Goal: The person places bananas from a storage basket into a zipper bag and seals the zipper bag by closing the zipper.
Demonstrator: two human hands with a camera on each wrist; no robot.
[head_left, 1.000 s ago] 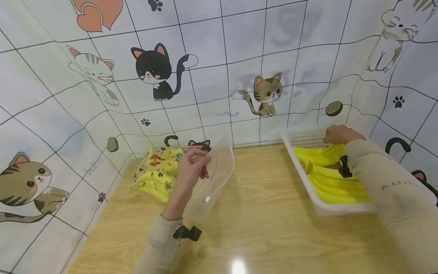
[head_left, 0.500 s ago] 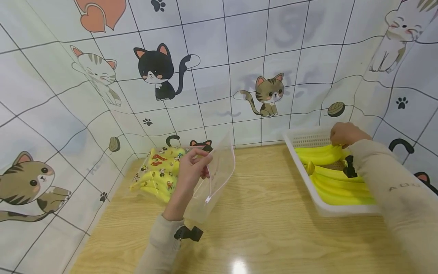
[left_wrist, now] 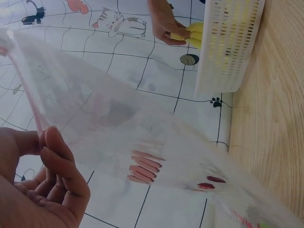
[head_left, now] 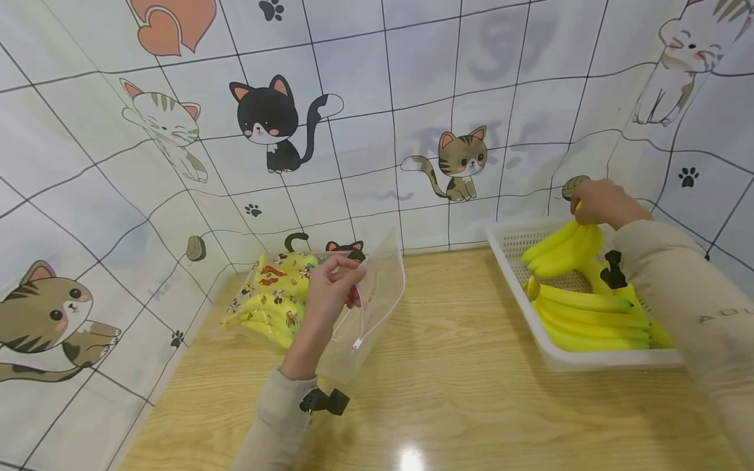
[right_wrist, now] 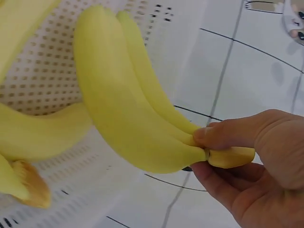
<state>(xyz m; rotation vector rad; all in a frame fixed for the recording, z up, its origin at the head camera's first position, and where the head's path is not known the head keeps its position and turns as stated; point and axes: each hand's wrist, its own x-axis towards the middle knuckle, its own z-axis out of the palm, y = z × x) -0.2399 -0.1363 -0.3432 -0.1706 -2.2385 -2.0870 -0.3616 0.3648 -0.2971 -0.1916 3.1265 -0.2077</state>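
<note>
My left hand (head_left: 332,288) pinches the upper edge of a clear zip bag (head_left: 377,294) between thumb and fingers, and the bag's mouth hangs apart there. Yellow bananas show through the printed cartoon figures in its left part. At the right, my right hand (head_left: 609,201) grips a bunch of bananas (head_left: 565,248) by the stem, above a white plastic basket (head_left: 554,356). In the right wrist view, thumb and fingers pinch the stem (right_wrist: 230,157) of that bunch, and its fruit hangs over the basket's perforated floor.
More bananas (head_left: 589,320) lie in the basket's near part. The light wood table (head_left: 448,366) runs between bag and basket. Behind stands a cat-printed wall covering (head_left: 365,131), close to the basket's far rim. Each wrist wears a small black camera (head_left: 324,401).
My right hand has risen from inside the basket, lifting the bunch of bananas by its stem. The left hand and the bag have stayed in place.
</note>
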